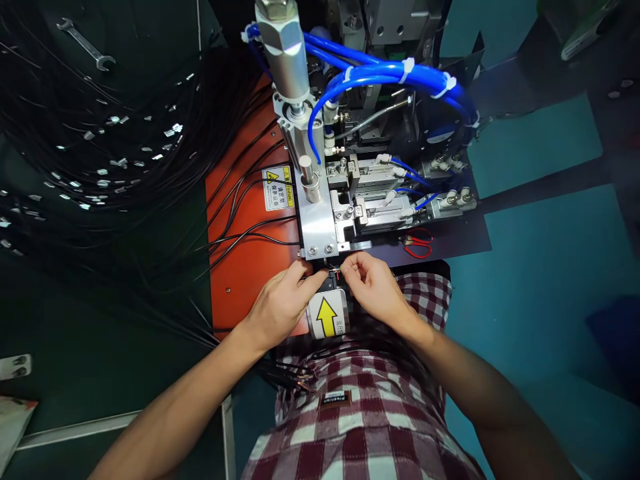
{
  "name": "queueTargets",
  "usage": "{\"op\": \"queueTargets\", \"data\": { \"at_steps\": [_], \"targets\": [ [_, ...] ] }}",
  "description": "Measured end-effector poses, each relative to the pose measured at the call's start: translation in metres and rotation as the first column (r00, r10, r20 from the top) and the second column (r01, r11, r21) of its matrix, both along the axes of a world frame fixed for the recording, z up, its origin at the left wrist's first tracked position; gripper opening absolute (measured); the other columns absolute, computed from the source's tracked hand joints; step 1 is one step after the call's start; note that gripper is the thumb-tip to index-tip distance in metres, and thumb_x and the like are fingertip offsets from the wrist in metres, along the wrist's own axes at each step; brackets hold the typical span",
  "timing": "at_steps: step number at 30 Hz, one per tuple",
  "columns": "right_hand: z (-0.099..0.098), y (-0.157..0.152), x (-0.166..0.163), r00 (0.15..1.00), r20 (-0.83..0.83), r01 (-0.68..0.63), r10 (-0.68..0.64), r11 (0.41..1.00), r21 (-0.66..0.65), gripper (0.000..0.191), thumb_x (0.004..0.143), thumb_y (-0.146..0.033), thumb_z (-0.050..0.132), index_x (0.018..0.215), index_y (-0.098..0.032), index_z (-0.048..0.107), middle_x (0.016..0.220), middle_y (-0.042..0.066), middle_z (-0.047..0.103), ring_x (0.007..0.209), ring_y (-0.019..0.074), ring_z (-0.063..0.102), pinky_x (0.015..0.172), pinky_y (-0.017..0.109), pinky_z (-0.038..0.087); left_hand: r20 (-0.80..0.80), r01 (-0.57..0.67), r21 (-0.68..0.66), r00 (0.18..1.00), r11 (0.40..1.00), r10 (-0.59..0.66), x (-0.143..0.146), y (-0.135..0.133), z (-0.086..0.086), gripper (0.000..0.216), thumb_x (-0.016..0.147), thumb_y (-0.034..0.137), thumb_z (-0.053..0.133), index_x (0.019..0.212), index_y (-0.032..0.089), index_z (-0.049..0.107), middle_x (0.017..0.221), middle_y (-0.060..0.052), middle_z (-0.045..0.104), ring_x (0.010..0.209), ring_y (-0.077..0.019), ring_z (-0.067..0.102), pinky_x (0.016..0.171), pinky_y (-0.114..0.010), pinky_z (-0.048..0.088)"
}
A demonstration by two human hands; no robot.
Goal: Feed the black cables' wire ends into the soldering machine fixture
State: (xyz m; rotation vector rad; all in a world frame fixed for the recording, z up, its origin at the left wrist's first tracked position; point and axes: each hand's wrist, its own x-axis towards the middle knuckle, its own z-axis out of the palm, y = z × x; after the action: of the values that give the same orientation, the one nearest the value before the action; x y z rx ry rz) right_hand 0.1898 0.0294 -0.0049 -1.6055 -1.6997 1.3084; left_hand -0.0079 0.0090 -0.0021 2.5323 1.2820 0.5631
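My left hand (283,300) reaches in from the left at the front of the machine, its thumb and fingers closed around a cable end that is mostly hidden. Just right of its thumb tip shows the small silvery cable end (334,270) with a bit of red thin wire (338,275). My right hand (373,283) pinches at this end with thumb and forefinger, the other fingers curled. Both hands are just below the metal press head (319,227). Under them lies a feed piece with a yellow arrow label (327,317).
Blue air hoses (380,70) arch over the cylinders (385,207). Red-handled cutters (419,243) lie to the right. Black cables (240,193) cross the orange plate (235,267). At left are bundled cables with shiny ends (120,160) and a wrench (86,45).
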Motion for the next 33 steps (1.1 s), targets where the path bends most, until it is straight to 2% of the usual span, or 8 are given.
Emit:
{"op": "queueTargets", "data": {
  "at_steps": [9, 21, 33],
  "targets": [
    [0.0032, 0.0000, -0.0009, 0.995, 0.094, -0.034, 0.028, 0.997, 0.066, 0.016, 0.089, -0.024, 0.050, 0.076, -0.018, 0.058, 0.068, 0.001, 0.061, 0.057, 0.0118, 0.050, 0.056, 0.025, 0.037, -0.037, 0.023, 0.061, 0.999, 0.998, -0.020, -0.0003, -0.0001, -0.0009, 0.031, 0.092, 0.009, 0.039, 0.111, 0.011, 0.063, 0.087, -0.010, 0.057, 0.076, -0.0176, 0.058, 0.061, -0.027, 0.051],
    [-0.0045, -0.0014, 0.0019, 1.000, -0.018, 0.004, -0.004, 1.000, -0.015, 0.018, 0.090, -0.030, 0.051, 0.080, -0.017, 0.059, 0.066, -0.002, 0.058, 0.057, 0.0110, 0.050, 0.053, 0.023, 0.037, -0.125, 0.057, 0.111, 0.991, 0.992, -0.043, 0.0003, -0.0009, -0.0005, 0.029, 0.092, 0.009, 0.040, 0.112, 0.010, 0.061, 0.086, -0.010, 0.057, 0.073, -0.0184, 0.055, 0.060, -0.028, 0.051],
    [-0.0034, -0.0004, 0.0022, 0.999, -0.051, 0.005, -0.006, 1.000, -0.020, 0.016, 0.089, -0.028, 0.052, 0.081, -0.017, 0.060, 0.065, -0.002, 0.057, 0.057, 0.0104, 0.049, 0.055, 0.023, 0.038, -0.109, 0.045, 0.107, 0.994, 0.993, -0.033, 0.0023, 0.0008, 0.0016, 0.028, 0.091, 0.008, 0.041, 0.108, 0.009, 0.062, 0.086, -0.010, 0.057, 0.074, -0.0187, 0.056, 0.059, -0.027, 0.050]
  ]
}}
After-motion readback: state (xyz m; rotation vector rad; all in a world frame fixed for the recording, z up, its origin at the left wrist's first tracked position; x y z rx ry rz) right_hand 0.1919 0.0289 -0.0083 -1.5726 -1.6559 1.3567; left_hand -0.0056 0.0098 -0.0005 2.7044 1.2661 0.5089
